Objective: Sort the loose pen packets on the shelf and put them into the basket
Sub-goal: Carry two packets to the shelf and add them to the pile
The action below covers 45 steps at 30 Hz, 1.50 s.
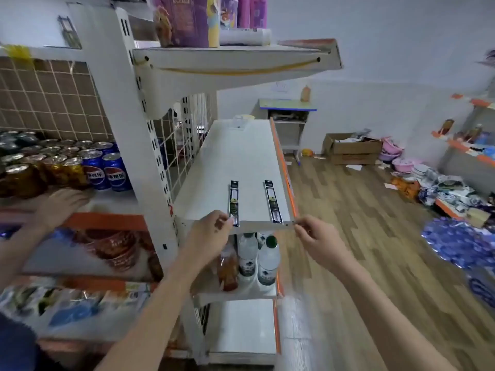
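- Two long thin black pen packets, one left (233, 202) and one right (273, 201), are lying on the white metal shelf (241, 159).
- My left hand (211, 231) is pinching the left packet's near end.
- My right hand (316, 238) is curling at the shelf corner, just beside the right packet; I cannot tell if it is holding anything.

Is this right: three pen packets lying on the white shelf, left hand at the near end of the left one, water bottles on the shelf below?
Not quite: the head view shows two pen packets, not three, on the white shelf. The left hand is at the near end of the left pen packet; the right pen packet lies beside it, apart. Water bottles do stand on the shelf below.
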Tool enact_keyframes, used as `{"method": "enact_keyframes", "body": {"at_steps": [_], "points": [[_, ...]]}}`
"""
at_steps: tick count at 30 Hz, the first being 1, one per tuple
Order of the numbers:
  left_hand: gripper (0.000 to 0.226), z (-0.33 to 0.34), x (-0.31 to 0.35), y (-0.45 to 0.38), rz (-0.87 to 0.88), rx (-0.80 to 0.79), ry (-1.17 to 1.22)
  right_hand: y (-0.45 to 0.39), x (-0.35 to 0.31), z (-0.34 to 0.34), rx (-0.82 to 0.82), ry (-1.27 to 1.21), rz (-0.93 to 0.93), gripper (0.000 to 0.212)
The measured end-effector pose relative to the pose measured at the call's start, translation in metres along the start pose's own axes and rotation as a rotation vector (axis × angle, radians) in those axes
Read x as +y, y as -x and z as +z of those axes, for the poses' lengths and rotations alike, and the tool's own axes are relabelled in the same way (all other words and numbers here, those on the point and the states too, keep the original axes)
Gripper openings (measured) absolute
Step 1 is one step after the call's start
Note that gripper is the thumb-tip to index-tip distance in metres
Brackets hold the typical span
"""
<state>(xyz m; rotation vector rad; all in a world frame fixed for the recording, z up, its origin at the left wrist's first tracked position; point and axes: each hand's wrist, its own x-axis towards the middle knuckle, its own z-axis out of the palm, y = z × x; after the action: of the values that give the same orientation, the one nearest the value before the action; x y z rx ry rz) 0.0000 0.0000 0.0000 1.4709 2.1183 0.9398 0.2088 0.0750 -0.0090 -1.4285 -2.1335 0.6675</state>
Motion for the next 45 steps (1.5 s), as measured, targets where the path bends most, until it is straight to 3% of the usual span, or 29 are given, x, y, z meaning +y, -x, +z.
{"method": "enact_keyframes", "body": {"at_steps": [3,8,11,14,18,23,26,29,31,33,37,40,45], "points": [[0.032,0.008,0.03,-0.045,0.077,0.079,-0.13,-0.03,-0.013,-0.003,0.02,0.107,-0.046,0.021],[0.052,0.034,0.026,-0.091,-0.208,0.011,-0.374,-0.06,-0.023,0.014,-0.088,0.292,-0.021,0.025],[0.028,0.039,0.017,-0.099,-0.293,-0.015,-0.38,-0.074,-0.025,0.025,-0.106,0.406,-0.022,0.009],[0.023,0.039,0.012,-0.099,-0.273,-0.043,-0.413,-0.085,-0.029,0.031,-0.146,0.508,0.025,0.033],[0.028,0.029,0.011,-0.095,-0.211,-0.033,-0.416,-0.103,-0.041,0.033,-0.235,0.655,0.1,0.018],[0.03,0.018,0.009,-0.086,-0.191,0.053,-0.348,-0.118,-0.048,0.043,-0.342,0.746,0.23,0.038],[0.045,0.014,0.01,-0.083,-0.174,0.083,-0.338,-0.121,-0.049,0.046,-0.346,0.778,0.265,0.035],[0.032,0.009,0.016,-0.079,-0.194,0.074,-0.162,-0.116,-0.05,0.04,-0.275,0.729,0.265,0.022],[0.023,0.007,0.021,-0.076,-0.183,0.078,-0.071,-0.109,-0.051,0.034,-0.188,0.562,0.3,0.016],[0.021,0.007,0.027,-0.07,-0.119,0.098,-0.009,-0.096,-0.045,0.025,-0.086,0.354,0.339,0.02],[0.017,0.018,0.041,-0.048,0.049,0.083,0.136,-0.035,-0.005,0.009,0.196,0.035,0.3,0.005],[0.014,0.043,0.056,-0.026,0.106,0.047,0.31,0.026,0.03,0.003,0.37,-0.039,0.354,0.014],[0.016,0.11,0.094,0.016,0.166,-0.125,0.386,0.109,0.093,-0.014,0.425,-0.065,0.548,0.014]]}}
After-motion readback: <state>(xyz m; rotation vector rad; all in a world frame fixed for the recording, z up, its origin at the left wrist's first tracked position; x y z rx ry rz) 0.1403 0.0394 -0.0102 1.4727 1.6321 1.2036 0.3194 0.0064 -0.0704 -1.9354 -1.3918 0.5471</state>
